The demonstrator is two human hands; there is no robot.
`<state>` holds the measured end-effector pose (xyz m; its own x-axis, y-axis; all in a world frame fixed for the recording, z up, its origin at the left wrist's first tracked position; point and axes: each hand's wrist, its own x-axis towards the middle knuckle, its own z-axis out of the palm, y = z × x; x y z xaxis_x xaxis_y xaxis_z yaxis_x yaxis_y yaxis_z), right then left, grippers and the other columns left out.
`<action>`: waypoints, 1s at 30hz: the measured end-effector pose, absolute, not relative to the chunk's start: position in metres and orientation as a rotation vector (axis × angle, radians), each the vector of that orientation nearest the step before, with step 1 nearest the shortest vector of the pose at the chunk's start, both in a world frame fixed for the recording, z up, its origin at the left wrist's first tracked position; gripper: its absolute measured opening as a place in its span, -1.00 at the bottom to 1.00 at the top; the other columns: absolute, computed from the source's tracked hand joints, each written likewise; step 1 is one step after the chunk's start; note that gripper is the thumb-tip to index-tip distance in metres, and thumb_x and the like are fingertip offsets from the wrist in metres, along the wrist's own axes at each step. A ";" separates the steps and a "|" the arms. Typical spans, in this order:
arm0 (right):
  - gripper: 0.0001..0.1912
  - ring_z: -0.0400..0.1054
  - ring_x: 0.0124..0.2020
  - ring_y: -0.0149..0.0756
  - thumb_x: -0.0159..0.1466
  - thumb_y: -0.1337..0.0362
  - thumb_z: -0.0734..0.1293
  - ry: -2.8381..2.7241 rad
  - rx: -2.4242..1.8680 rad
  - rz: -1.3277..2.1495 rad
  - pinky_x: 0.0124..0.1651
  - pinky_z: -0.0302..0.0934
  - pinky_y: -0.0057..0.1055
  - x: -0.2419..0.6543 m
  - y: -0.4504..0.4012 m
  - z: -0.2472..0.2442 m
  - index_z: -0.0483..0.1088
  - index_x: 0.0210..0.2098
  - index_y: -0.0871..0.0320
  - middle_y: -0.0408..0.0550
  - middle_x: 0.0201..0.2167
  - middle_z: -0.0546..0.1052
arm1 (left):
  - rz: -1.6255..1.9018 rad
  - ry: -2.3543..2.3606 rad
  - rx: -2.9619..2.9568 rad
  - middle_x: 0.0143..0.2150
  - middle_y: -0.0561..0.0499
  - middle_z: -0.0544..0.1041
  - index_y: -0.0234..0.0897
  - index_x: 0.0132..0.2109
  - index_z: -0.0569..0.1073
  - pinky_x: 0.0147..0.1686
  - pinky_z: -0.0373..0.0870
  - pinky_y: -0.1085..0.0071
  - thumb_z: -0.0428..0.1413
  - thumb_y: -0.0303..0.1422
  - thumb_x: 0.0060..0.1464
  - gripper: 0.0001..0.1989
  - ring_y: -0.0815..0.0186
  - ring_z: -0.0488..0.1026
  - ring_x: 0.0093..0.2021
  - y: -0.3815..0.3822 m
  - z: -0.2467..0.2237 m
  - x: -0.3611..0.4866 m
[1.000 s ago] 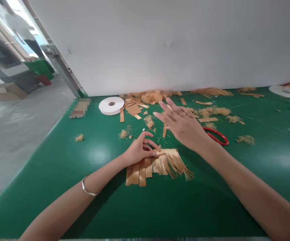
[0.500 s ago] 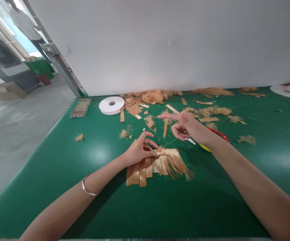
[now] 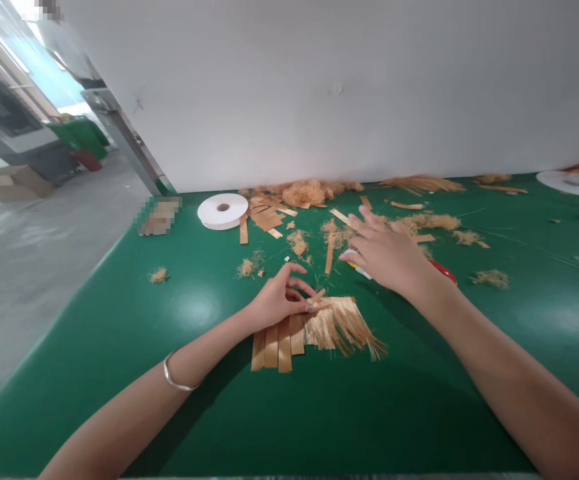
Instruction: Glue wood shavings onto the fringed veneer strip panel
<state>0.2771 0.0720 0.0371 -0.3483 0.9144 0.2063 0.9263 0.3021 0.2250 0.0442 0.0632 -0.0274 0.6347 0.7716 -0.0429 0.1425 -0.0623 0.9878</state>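
My left hand pinches the upper edge of a frayed straw-coloured fringe, its thumb pressed on the top. Flat tan strips lie side by side under that hand, joining the fringe at its left. A small loose tan piece pokes up beside the fingertips. Palm down, my right hand is open with its fingers spread, over a tool lying on the table. Of that tool only a red handle part and a white and yellow part show; the hand hides the rest.
On the green table stands a white tape roll. Cut tan strips and tufts of fibre lie along the white wall. A blurred-out flat object sits at the far left edge; a white disc lies far right.
My right hand has gone from a pointing shape to spread fingers, moving slightly right over the tool. The tool's white and yellow part now shows further left. My left hand keeps its place.
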 end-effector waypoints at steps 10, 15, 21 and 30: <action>-0.53 0.14 0.17 0.05 0.24 -0.08 0.16 -1.750 -1.631 -0.099 0.01 0.10 0.03 0.285 0.084 0.038 0.22 -0.02 0.12 0.23 0.07 0.35 | 0.627 0.764 1.583 -0.18 0.00 0.48 -0.18 -0.04 0.13 -0.29 0.46 0.34 0.21 -0.40 -0.03 -0.52 0.38 0.51 -0.39 0.064 -0.030 0.043; -0.42 0.39 -0.41 -0.27 0.30 -0.15 -0.20 -1.566 -1.267 0.942 -0.42 0.24 -0.34 0.286 0.073 0.064 0.22 -0.20 0.08 0.02 -0.35 0.48 | 0.625 0.768 1.597 -0.18 -0.01 0.49 -0.19 -0.04 0.13 -0.31 0.45 0.36 0.22 -0.40 -0.04 -0.51 0.38 0.51 -0.39 0.063 -0.030 0.043; -0.53 0.41 -0.56 -0.28 0.20 -0.16 0.16 -2.363 -1.126 1.809 -0.68 0.07 -0.48 0.282 0.034 0.092 0.39 -0.28 0.12 -0.01 -0.45 0.52 | 0.612 0.802 1.612 -0.19 -0.03 0.50 -0.20 -0.04 0.13 -0.30 0.45 0.35 0.23 -0.40 -0.05 -0.50 0.38 0.50 -0.39 0.061 -0.025 0.042; -0.37 0.19 0.17 -0.06 0.33 -0.08 -0.16 -1.960 -1.267 0.654 0.04 0.19 -0.04 0.285 0.046 0.089 0.14 0.22 0.03 0.06 0.17 0.32 | 0.621 0.786 1.630 -0.18 -0.02 0.50 -0.19 -0.03 0.13 -0.30 0.46 0.35 0.21 -0.40 -0.02 -0.52 0.39 0.51 -0.39 0.063 -0.028 0.042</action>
